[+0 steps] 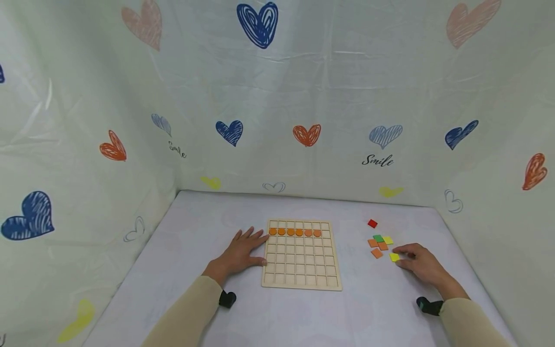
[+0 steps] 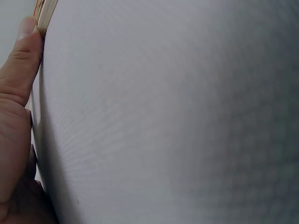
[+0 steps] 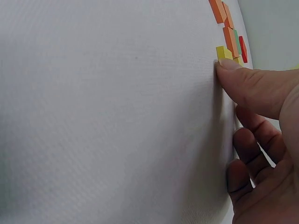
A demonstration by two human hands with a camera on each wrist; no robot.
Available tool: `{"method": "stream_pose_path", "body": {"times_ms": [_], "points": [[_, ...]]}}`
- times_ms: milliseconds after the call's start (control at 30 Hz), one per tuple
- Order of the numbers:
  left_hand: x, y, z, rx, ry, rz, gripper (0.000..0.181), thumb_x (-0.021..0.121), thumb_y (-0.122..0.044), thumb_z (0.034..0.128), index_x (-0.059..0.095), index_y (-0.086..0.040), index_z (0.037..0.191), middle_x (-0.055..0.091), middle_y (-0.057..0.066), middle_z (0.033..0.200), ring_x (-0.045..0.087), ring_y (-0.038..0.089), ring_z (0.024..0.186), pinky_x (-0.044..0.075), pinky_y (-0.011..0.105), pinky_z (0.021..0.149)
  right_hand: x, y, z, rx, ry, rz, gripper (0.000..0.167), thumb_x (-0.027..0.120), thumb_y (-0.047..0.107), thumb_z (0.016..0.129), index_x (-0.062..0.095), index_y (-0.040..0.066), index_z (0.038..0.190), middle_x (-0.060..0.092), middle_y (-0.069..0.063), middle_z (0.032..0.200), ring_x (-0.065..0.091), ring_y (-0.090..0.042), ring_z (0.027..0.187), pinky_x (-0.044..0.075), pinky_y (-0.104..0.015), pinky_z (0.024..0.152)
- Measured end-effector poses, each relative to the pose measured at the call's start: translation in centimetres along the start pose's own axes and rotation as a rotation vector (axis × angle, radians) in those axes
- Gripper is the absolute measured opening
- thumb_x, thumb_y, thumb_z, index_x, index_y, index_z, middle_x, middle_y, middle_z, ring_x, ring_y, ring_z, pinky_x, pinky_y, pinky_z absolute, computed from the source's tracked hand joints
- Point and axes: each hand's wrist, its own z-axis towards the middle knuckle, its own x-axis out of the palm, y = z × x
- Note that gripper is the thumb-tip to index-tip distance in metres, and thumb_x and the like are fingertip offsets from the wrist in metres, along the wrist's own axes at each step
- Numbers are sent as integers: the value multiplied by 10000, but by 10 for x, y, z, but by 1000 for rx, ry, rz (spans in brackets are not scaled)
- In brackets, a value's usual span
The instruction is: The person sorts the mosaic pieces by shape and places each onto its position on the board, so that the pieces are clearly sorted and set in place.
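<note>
A light wooden grid board (image 1: 301, 264) lies on the table, with several orange discs (image 1: 290, 232) in a row near its far edge. My left hand (image 1: 237, 254) rests spread at the board's left side, fingertips and thumb at the edge; in the left wrist view the thumb (image 2: 22, 58) touches the board's side (image 2: 46, 16). Over on the right, my right hand (image 1: 425, 266) holds a yellow square tile (image 1: 394, 257) between thumb and index finger. The right wrist view has the thumb (image 3: 254, 86) against that yellow tile (image 3: 224, 52); the index fingertip is hidden there.
Just beyond the right hand lie several orange tiles (image 1: 376, 253), a green tile (image 1: 378, 238) and another yellow tile (image 1: 388, 240). A red tile (image 1: 372, 223) lies farther back, apart from them. A heart-printed curtain (image 1: 277, 159) stands behind the white table (image 1: 217, 308).
</note>
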Motion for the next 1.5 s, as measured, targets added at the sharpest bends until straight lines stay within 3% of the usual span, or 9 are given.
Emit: {"method": "stream_pose_path", "body": {"times_ms": [367,700,1167,1500], "points": [[0,-1,-1,-4,-4,5,871,784,-586,871,467,-254,1611,381,38,1707,192,346,1635,84,577,1343,2,3,-1,18,-19,16,354,734,116,959,684,-35,1275,521,-349,1390,491,-525,1251,417,-723,1084],[-3,-4,-2,-3,-8,1,854,781,-578,881,471,-255,1608,382,37,1706,193,344,1635,78,579,1343,5,3,-7,-18,-75,-12,331,727,140,974,685,-23,1258,617,-296,1305,568,-406,1117,517,-612,964],[-2,-1,-2,-4,4,-2,873,778,-588,879,454,-256,1618,365,37,1714,173,338,1640,64,571,1346,8,1,-7,-37,-82,-40,324,744,125,959,699,-26,1242,618,-286,1280,577,-435,1128,509,-649,982],[-1,0,-1,2,1,-6,874,773,-604,871,465,-256,1612,372,38,1711,182,344,1638,69,578,1344,5,5,-10,6,-135,-2,371,731,154,979,675,-19,1302,698,-214,1147,608,-337,1001,582,-441,833]]}}
